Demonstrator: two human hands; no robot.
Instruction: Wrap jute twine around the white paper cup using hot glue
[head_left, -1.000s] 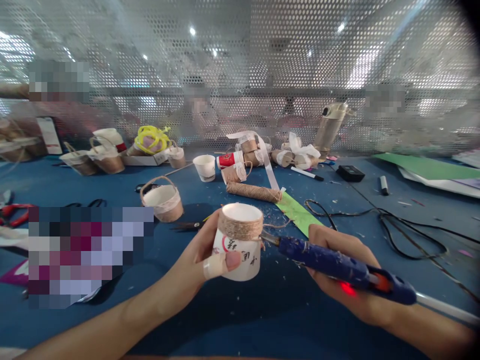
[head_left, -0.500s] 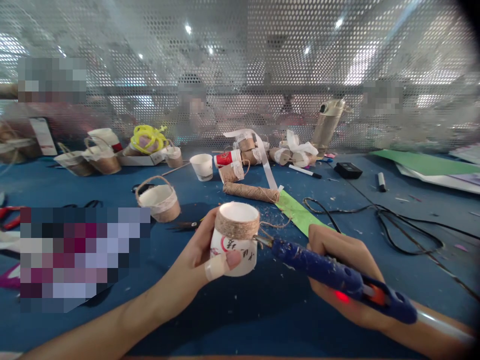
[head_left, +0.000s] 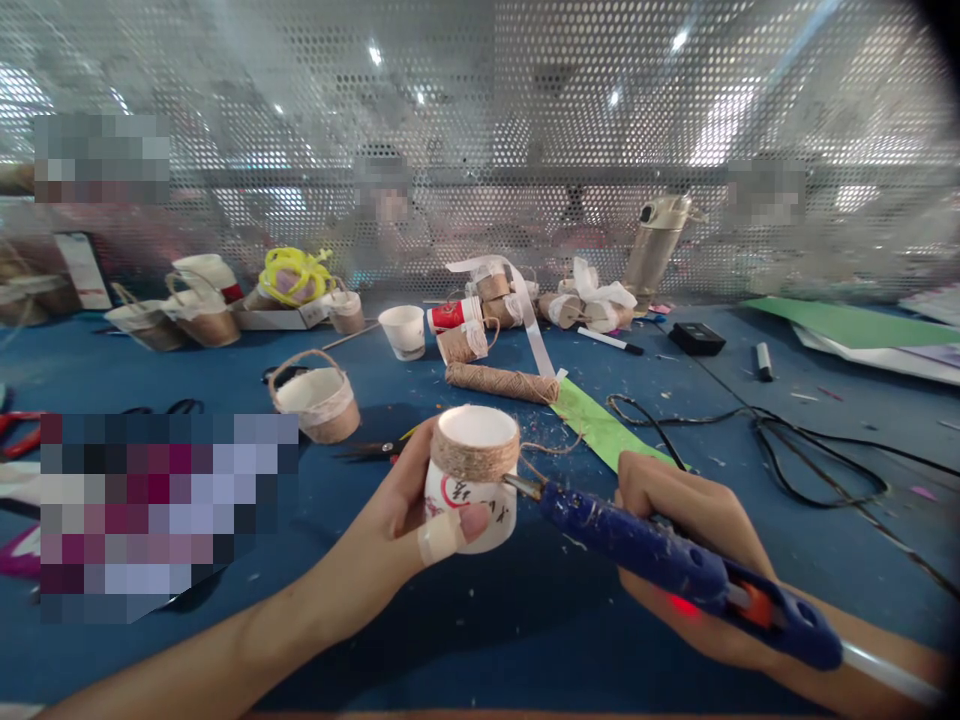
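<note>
My left hand [head_left: 409, 515] is closed around a white paper cup [head_left: 487, 515] with dark lettering, its thumb taped and lying across the front. Twine [head_left: 474, 460] is wound in a band round the cup's upper part, and a loose strand runs off to the right. In my right hand [head_left: 690, 520] is a blue hot glue gun [head_left: 637, 550] with a clear glue stick at its back end and a red light glowing. Its metal nozzle meets the cup's right side at the lower edge of the twine; whether it touches is hard to tell.
Behind the cup lie a twine roll [head_left: 502, 382] and a green paper strip [head_left: 600, 425]. A small twine-handled basket [head_left: 334, 415] and scissors [head_left: 375, 450] are to the left. A black cord [head_left: 795, 425] loops at right. More cups and baskets line the back.
The glue gun's nozzle has shifted slightly left and down along the twine's lower edge. The cup has turned or moved a little in my left hand.
</note>
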